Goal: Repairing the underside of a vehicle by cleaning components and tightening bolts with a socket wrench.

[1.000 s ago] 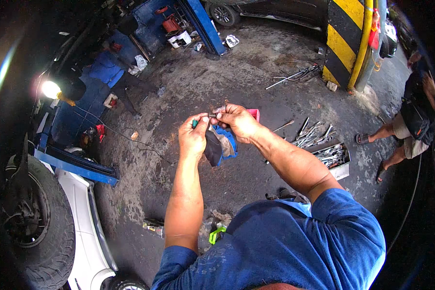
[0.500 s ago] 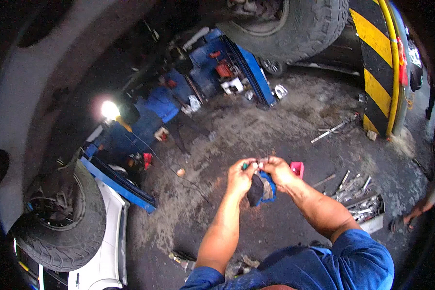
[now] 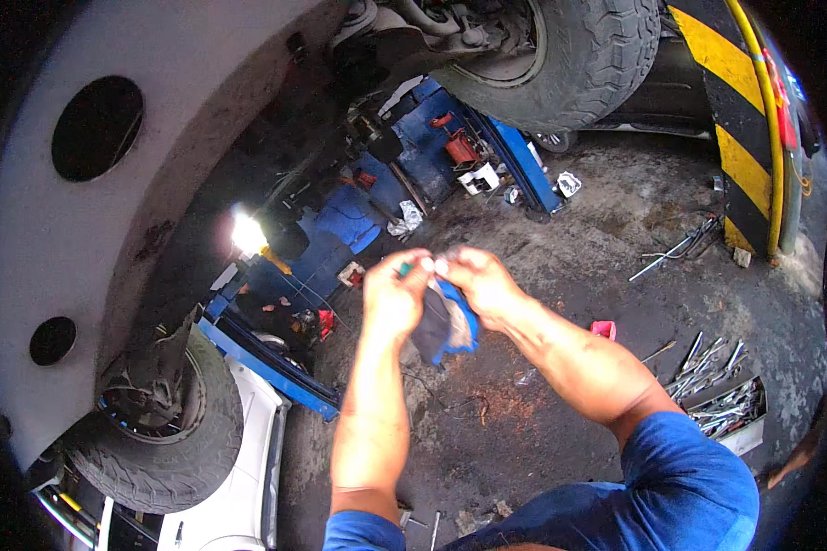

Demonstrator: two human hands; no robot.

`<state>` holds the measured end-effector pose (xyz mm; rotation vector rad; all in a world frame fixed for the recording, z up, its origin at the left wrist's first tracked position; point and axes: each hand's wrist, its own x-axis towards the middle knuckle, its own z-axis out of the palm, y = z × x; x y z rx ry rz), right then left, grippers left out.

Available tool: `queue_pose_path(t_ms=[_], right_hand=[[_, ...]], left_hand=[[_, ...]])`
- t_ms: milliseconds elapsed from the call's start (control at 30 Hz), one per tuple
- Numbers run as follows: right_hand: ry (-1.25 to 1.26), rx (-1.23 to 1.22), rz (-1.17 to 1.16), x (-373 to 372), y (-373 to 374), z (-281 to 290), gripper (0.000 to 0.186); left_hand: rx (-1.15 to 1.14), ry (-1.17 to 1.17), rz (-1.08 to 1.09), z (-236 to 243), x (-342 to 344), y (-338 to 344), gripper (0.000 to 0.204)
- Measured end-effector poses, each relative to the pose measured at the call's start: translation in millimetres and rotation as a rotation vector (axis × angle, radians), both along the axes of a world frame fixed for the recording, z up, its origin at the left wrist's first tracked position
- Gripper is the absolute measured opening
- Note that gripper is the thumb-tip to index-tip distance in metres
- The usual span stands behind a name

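My left hand and my right hand are raised in front of me, fingertips close together and pinched. A small green thing shows between the fingers of my left hand; its kind cannot be made out. From my right hand's fingers hangs a blue and dark grey cloth, in the gap between the two hands. Whatever the fingertips pinch where they meet is too small and blurred to name.
A raised vehicle's pale underside fills the left, with tyres at lower left and overhead. Blue lift parts stand ahead beside a lit work lamp. At right are a tool tray and a striped post.
Both hands have moved up and left with the cloth, still close together. My view has shifted, and more of the vehicle's underside shows at left.
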<state>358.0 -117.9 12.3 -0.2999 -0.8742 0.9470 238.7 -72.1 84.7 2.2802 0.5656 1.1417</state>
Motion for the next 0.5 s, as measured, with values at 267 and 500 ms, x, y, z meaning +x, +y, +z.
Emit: queue_pose_path(t_ms=[267,500], right_hand=[[0.157,0.358,-0.103,-2,-5,155,0.014],[0.315,0.413,0.037,13,-3,226,0.017]], left_hand=[[0.307,-0.243,0.132,149,14,-36,0.025],[1.026,-0.013,0.804,198,-15,-67,0.038]])
